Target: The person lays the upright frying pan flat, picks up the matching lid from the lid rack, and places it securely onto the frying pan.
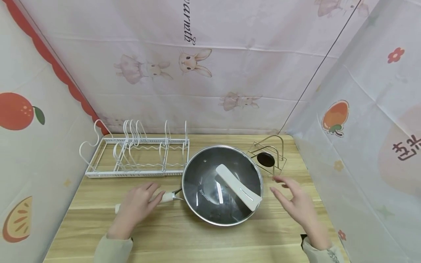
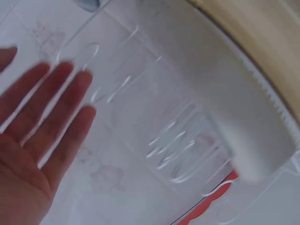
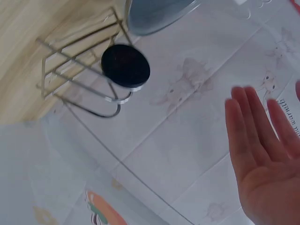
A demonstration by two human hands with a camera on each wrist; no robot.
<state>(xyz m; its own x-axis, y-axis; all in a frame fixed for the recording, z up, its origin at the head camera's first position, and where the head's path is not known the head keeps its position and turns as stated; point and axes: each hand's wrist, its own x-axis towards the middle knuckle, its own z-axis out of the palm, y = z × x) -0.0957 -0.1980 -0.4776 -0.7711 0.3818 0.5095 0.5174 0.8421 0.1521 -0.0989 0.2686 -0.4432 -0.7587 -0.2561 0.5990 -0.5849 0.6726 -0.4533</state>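
Note:
A frying pan point(image 1: 189, 215) sits on the wooden table under a glass lid point(image 1: 204, 179) with a long white grip point(image 1: 238, 188) lying across it. My left hand point(image 1: 139, 204) is over the pan's pale handle point(image 1: 167, 197), overlapping it from above. Seen in the left wrist view, that hand point(image 2: 37, 136) has its fingers extended and spread beside the large, blurred handle point(image 2: 225, 103). To the right of the pan my right hand point(image 1: 296, 201) is held with fingers loosely bent and nothing in them. It is nearest to a gold wire rack point(image 1: 279, 140) bearing a black disc point(image 1: 265, 159).
A white wire dish rack point(image 1: 138, 173) with upright dividers stands at the back left, close to the pan. Printed cloth walls point(image 1: 210, 84) enclose the wooden table point(image 1: 197, 244) at the back and on both sides.

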